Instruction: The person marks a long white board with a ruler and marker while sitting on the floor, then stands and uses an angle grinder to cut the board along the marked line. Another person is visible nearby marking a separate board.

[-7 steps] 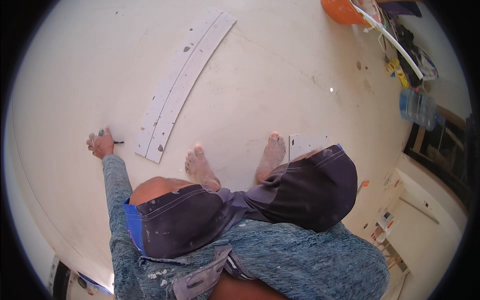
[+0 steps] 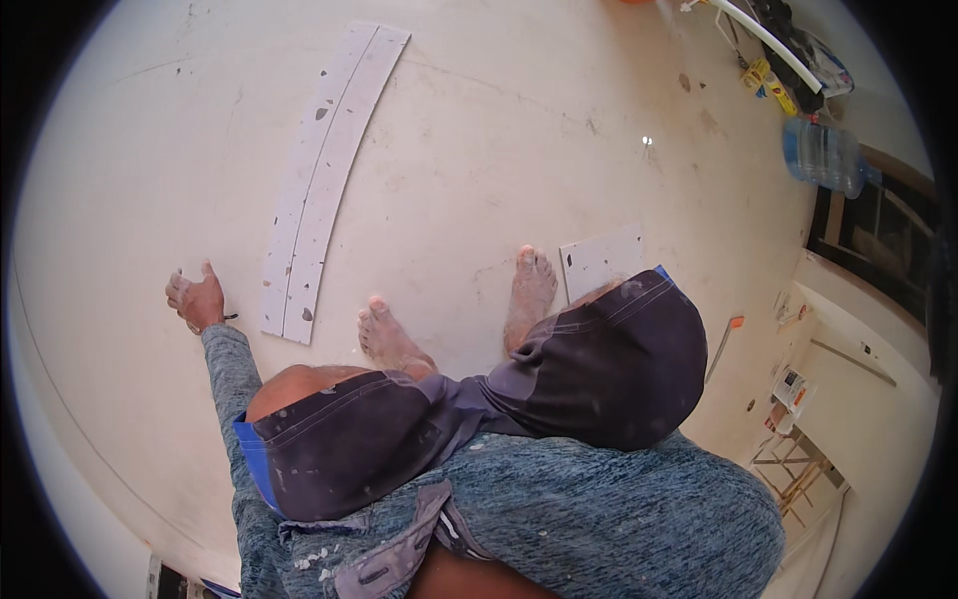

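Note:
My left hand (image 2: 198, 299) is stretched out over the pale floor at the left. Its thumb and fingers are apart, and nothing shows between them. A dark band (image 2: 231, 316) shows at the wrist. Nearest to this hand, on its right, lies a long white tile strip (image 2: 324, 170) with dark flecks and a thin dark line running along it. They do not touch. A shorter flecked white tile piece (image 2: 603, 262) lies by my right foot, partly hidden behind my knee. My right hand does not come into view.
My bare feet (image 2: 391, 339) stand between the two tile pieces. A clear blue water bottle (image 2: 823, 158) lies at the right, near a white pipe (image 2: 768, 40) and yellow packages (image 2: 768, 85). An orange-ended thin tool (image 2: 735, 322) lies right of my knee.
A small grey thing seen among my left fingers earlier no longer shows, and the fingers have spread. The whole view has shifted and turned a little; the orange bucket is nearly out of sight.

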A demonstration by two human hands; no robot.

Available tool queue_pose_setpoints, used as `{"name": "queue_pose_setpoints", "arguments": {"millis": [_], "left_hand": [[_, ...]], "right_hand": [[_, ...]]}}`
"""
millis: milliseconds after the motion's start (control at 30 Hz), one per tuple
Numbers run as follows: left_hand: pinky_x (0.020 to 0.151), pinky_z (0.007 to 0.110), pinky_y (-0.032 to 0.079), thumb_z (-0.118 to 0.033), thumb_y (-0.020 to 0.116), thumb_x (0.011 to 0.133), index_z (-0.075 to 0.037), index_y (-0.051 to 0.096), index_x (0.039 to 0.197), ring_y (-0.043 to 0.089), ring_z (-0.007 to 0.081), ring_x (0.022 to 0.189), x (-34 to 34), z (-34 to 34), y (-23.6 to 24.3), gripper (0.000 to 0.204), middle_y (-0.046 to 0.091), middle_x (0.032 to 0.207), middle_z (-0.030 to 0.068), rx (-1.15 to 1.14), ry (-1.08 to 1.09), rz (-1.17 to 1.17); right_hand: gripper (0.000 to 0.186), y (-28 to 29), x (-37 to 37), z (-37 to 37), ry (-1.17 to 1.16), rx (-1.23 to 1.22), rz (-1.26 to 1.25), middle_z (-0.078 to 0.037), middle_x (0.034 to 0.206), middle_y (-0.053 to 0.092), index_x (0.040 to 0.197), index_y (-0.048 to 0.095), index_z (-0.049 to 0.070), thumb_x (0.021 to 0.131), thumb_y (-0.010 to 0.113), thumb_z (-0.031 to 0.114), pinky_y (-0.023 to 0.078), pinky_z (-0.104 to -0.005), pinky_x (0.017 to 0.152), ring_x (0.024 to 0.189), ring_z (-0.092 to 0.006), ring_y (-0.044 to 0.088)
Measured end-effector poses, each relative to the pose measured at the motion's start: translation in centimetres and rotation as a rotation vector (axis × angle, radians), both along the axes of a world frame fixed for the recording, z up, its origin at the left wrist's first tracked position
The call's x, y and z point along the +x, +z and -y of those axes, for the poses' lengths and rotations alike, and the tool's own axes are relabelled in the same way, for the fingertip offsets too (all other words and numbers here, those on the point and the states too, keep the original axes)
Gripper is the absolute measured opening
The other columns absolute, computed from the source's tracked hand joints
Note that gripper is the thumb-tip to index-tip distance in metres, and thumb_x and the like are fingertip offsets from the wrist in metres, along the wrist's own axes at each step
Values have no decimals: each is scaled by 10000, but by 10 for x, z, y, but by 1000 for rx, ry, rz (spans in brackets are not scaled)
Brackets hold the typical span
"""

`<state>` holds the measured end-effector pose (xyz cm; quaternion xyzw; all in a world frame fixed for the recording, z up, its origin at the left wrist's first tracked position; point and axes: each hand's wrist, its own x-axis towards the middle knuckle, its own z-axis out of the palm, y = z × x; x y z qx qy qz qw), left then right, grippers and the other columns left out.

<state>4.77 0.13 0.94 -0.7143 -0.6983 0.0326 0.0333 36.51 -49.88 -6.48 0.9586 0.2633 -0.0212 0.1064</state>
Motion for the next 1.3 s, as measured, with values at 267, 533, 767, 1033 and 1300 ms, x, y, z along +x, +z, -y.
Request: {"name": "queue_pose_setpoints", "arguments": {"millis": [267,533,767,1033,1300], "left_hand": [[1110,483,399,-400,735,910,-2,602,1296,454,367,1326,92,10,25,571,574,1339,177,37,-375,310],[1005,433,497,-241,743,923,4,639,1215,602,348,1176,241,63,89,395,637,1237,168,-372,-902,584],[980,416,509,-179,755,898,-21,623,1183,620,347,1159,363,121,128,352,636,1205,154,-583,-1419,471],[919,448,510,-185,743,919,-17,617,1155,626,306,1096,383,80,136,315,644,1169,129,-707,-1290,361],[908,388,499,-109,739,907,16,599,1083,610,269,993,333,-91,122,257,625,1052,135,-453,-1070,121]], "right_hand": [[286,-5,1,-1,69,91,27,-34,1200,632,1240,556,201,956,582,181,530,-425,832,1090,-247,626],[591,87,86,117,-532,374,-386,-156,1315,604,1371,511,98,866,727,314,487,-489,998,1197,-353,597],[908,86,112,199,-785,377,-327,-242,1404,552,1442,476,-2,751,854,450,413,-453,1129,1323,-381,516],[566,90,163,338,-996,382,68,-245,1241,663,1282,624,26,847,816,332,496,-445,1029,1197,-389,619],[512,76,273,507,-1265,343,232,-239,1204,683,1293,616,54,884,746,334,527,-480,964,1134,-405,656]]}}
